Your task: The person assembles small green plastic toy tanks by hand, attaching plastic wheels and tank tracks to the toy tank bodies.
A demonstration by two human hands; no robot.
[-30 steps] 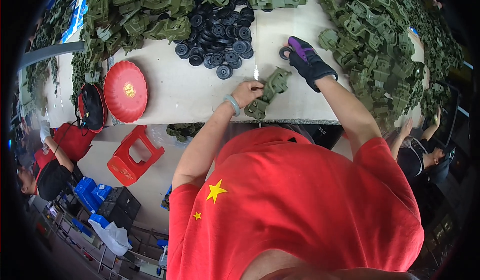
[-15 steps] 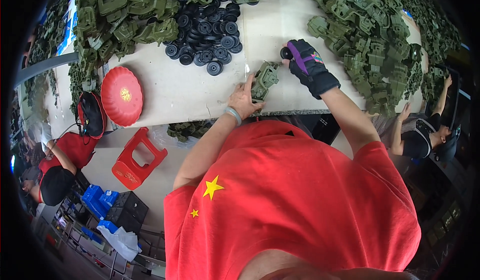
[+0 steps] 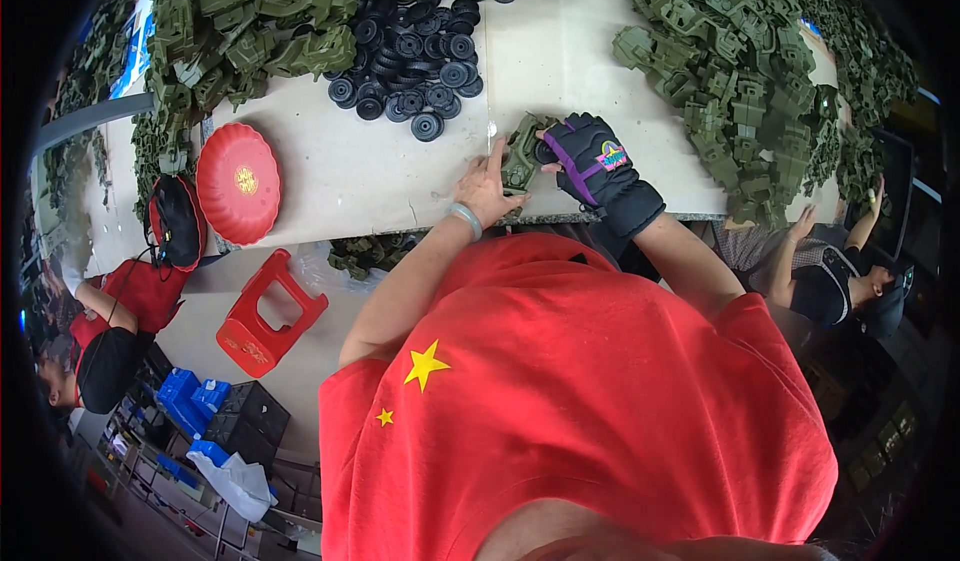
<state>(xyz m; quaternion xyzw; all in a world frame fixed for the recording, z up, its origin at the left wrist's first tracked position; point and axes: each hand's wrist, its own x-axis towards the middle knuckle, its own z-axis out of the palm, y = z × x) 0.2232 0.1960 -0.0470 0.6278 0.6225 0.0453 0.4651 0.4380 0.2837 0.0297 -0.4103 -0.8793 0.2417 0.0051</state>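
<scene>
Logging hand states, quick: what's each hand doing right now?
Left hand: closed on the olive-green toy vehicle body, thumb and index finger against it.
Right gloved hand: closed, holding a black toy wheel.

From here, the bare left hand [image 3: 486, 192] grips with index finger [image 3: 496, 155] toward twelve o'clock, thumb [image 3: 515, 202] toward three; the gloved right hand [image 3: 597, 169] curls toward ten.
</scene>
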